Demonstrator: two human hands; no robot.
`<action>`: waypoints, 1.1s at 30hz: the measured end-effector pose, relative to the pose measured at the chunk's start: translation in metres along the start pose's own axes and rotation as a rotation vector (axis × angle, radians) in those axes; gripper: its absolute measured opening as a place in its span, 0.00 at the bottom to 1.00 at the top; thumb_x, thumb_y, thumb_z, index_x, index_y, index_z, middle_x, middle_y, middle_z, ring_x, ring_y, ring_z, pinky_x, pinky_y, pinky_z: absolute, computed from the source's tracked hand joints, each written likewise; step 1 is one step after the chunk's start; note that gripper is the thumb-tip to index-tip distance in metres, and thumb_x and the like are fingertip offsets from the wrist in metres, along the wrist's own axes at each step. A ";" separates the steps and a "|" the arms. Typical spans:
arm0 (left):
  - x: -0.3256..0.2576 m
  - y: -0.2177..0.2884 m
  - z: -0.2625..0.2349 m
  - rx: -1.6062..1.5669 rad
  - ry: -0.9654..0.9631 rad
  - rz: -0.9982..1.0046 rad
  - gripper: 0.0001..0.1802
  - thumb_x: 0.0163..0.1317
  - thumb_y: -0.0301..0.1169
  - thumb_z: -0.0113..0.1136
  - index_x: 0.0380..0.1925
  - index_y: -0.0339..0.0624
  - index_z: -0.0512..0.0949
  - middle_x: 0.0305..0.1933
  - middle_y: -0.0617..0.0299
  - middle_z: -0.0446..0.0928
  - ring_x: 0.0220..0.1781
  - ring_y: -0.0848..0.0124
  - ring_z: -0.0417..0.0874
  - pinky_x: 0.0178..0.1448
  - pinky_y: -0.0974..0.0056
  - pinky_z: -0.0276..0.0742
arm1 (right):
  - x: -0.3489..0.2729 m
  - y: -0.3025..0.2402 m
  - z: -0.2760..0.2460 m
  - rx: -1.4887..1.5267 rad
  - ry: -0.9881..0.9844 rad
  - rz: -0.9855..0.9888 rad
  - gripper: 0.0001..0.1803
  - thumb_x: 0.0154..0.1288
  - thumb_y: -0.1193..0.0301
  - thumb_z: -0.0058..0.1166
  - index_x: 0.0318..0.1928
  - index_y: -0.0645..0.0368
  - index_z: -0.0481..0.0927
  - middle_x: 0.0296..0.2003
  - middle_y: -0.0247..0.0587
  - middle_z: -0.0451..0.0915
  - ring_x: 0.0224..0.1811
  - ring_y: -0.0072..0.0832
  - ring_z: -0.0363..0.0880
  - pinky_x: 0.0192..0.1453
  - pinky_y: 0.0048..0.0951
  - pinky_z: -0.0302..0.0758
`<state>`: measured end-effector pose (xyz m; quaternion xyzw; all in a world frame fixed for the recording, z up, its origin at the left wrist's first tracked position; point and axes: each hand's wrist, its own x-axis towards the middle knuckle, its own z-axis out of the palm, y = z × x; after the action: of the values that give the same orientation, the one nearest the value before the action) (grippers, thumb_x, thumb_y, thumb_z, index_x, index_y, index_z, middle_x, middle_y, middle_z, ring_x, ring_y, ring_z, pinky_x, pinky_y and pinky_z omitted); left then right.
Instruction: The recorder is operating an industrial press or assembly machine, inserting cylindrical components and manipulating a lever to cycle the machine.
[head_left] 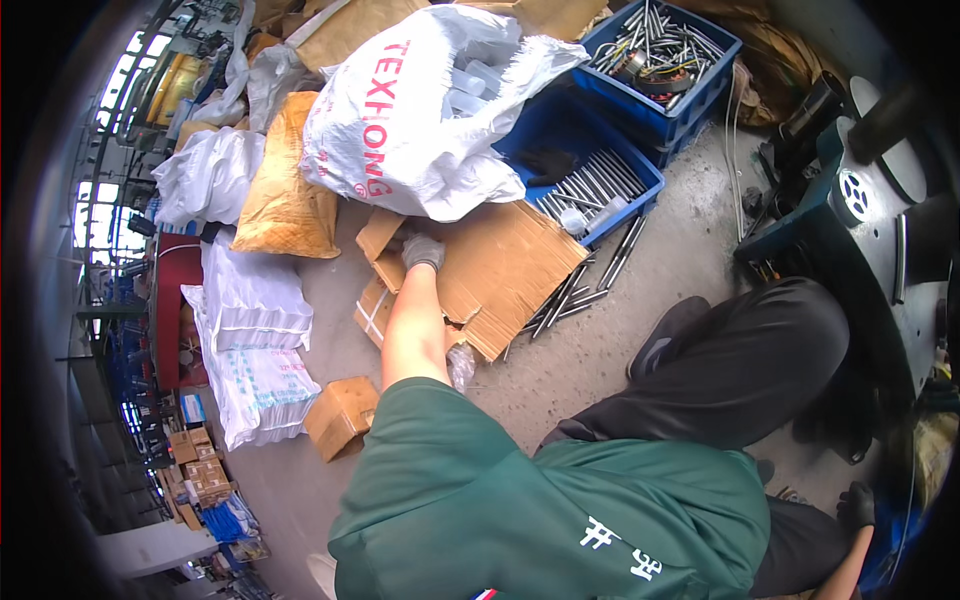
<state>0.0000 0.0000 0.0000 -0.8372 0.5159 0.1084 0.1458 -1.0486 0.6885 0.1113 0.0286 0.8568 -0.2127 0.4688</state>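
My left hand point(424, 252), in a grey glove, reaches into the gap between the flaps of a brown cardboard carton point(515, 265). Its fingers are hidden there, so their grip does not show. Right above the carton leans a big white woven sack point(400, 120) with red lettering, its torn mouth showing clear plastic pieces point(470, 90). At the lower right my right hand point(857, 505), in a dark glove, is beside my dark trouser leg; its fingers blend into the dark surroundings.
Blue crates point(640, 185) at the upper right hold metal rods, and more rods point(575, 300) lie on the floor by the carton. A brown paper sack point(290, 190), white packs point(255, 300) and a small carton point(342, 415) stand left. A dark green machine point(850, 240) stands right.
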 end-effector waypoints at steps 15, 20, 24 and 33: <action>0.071 0.130 -0.133 -0.644 0.241 0.368 0.29 0.73 0.50 0.55 0.54 0.33 0.86 0.58 0.38 0.87 0.64 0.44 0.87 0.69 0.48 0.79 | 0.022 0.011 -0.008 0.054 0.049 -0.023 0.26 0.75 0.61 0.55 0.70 0.48 0.72 0.36 0.44 0.81 0.20 0.40 0.79 0.20 0.43 0.72; 0.071 0.129 -0.153 -0.778 0.438 0.452 0.34 0.74 0.54 0.52 0.56 0.31 0.86 0.61 0.40 0.87 0.64 0.43 0.86 0.66 0.48 0.78 | 0.004 0.015 0.001 0.080 0.095 -0.039 0.25 0.75 0.60 0.55 0.70 0.47 0.73 0.36 0.40 0.80 0.21 0.34 0.78 0.20 0.37 0.70; 0.073 0.118 -0.099 -0.457 0.178 0.323 0.38 0.74 0.58 0.52 0.67 0.36 0.81 0.70 0.41 0.82 0.71 0.45 0.83 0.71 0.48 0.77 | -0.009 0.019 0.006 0.105 0.079 -0.051 0.22 0.75 0.61 0.54 0.67 0.48 0.75 0.34 0.38 0.79 0.20 0.30 0.76 0.19 0.33 0.68; 0.035 0.114 -0.002 -0.029 0.090 0.349 0.40 0.73 0.60 0.55 0.70 0.37 0.78 0.72 0.41 0.80 0.72 0.46 0.82 0.74 0.48 0.75 | -0.015 0.038 -0.008 0.063 0.101 -0.028 0.20 0.73 0.64 0.55 0.63 0.51 0.77 0.31 0.41 0.80 0.17 0.33 0.76 0.17 0.37 0.69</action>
<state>-0.0861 -0.0785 -0.0251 -0.7410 0.6577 0.1020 0.0894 -1.0367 0.7281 0.1144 0.0418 0.8727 -0.2444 0.4207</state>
